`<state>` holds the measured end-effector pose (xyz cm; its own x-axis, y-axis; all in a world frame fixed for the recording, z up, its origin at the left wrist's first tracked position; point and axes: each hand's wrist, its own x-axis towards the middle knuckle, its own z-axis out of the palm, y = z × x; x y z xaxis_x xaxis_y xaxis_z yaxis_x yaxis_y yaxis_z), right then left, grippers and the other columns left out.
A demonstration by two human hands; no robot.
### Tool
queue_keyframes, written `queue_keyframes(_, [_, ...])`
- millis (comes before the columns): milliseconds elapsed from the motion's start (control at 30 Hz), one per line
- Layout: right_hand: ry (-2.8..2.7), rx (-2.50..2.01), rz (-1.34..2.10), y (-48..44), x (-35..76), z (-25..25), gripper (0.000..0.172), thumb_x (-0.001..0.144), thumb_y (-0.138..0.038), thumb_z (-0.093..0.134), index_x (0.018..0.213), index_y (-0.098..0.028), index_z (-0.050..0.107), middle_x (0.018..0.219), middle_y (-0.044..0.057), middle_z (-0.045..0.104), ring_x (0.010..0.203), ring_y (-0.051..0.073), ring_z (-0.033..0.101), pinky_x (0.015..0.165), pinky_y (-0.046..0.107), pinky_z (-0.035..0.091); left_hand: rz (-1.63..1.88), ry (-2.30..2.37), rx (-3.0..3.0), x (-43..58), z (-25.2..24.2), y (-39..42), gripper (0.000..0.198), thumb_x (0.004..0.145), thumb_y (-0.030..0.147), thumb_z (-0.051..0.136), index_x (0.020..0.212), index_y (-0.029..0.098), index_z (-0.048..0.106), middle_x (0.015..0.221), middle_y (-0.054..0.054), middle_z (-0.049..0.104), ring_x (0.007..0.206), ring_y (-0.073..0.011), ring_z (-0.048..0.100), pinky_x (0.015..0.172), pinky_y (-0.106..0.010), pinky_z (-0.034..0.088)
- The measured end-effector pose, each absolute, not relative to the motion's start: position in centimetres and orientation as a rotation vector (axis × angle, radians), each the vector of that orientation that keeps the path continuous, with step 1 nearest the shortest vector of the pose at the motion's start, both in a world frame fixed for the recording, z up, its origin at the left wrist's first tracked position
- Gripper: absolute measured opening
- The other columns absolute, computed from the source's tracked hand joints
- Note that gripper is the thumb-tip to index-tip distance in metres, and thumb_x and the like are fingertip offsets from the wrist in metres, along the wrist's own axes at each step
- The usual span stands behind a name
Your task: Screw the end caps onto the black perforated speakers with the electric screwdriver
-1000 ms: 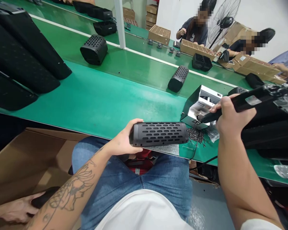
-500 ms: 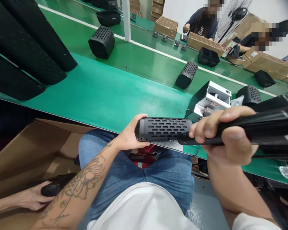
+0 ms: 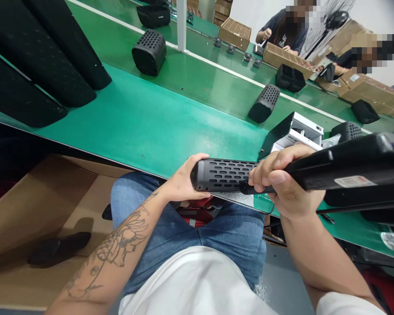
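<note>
My left hand (image 3: 182, 180) is closed round the left end of a black speaker (image 3: 228, 174) with a slotted grille, held level at the front edge of the green bench. My right hand (image 3: 287, 181) grips a long black electric screwdriver (image 3: 351, 164) with a pale label on its side and a metal ring at its rear end. Its front end (image 3: 246, 187) overlaps the lower right part of the speaker; whether the tip touches it is hidden from me. Behind my right hand stands a white and black screw feeder box (image 3: 295, 133).
More black speakers (image 3: 149, 51) stand along the green line (image 3: 213, 83), another (image 3: 264, 103) nearer the feeder. Large dark speaker pieces (image 3: 49, 57) lean at the left. A cardboard box (image 3: 75, 192) with a dark item (image 3: 61, 248) sits below. Across, two people (image 3: 282, 33) work by cardboard trays (image 3: 234, 33).
Another person's hand has left the cardboard box, and the dark item lies there. The screwdriver has swung in my right hand, showing its label and rear ring. The view has shifted slightly.
</note>
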<state>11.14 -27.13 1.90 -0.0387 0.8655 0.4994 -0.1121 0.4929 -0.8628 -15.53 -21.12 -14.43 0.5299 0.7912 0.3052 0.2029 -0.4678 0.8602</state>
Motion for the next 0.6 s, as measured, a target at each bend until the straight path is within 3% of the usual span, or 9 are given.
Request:
queue_keyframes(300, [-1.429,-0.714,1.016,-26.5,11.8,1.4,0.021,0.095,-0.03,0.1,0.097,-0.028,0.079,0.07,-0.004,0.073,0.052,0.016,0.068,0.054,0.035,0.062,0.879,0.853,1.953,-15.5,-14.2,-21.2,0.121,0.074,0.051,0.11,0.175,0.033,0.045,0.171,-0.013,0.062,0.154,-0.0412,0.07,0.138,-0.058,0.055])
queue_keyframes(467, [-1.453,-0.78,1.019,-27.3,11.9,1.4,0.022,0.095,-0.034,0.102,0.101,-0.029,0.081,0.074,-0.002,0.075,0.058,0.019,0.072,0.06,0.039,0.065,0.911,0.831,1.981,-15.5,-14.4,-21.2,0.121,0.075,0.049,0.109,0.176,0.032,0.045,0.172,-0.013,0.063,0.155,-0.0412,0.069,0.139,-0.058,0.054])
queue_keyframes(600, [-1.351,-0.706,0.894,-26.2,13.2,3.3,0.027,0.091,-0.041,0.105,0.103,-0.027,0.086,0.067,-0.004,0.072,0.049,0.017,0.066,0.053,0.038,0.066,0.95,0.825,1.996,-15.5,-14.7,-21.3,0.119,0.078,0.047,0.108,0.177,0.032,0.044,0.172,-0.014,0.062,0.157,-0.0403,0.069,0.139,-0.056,0.055])
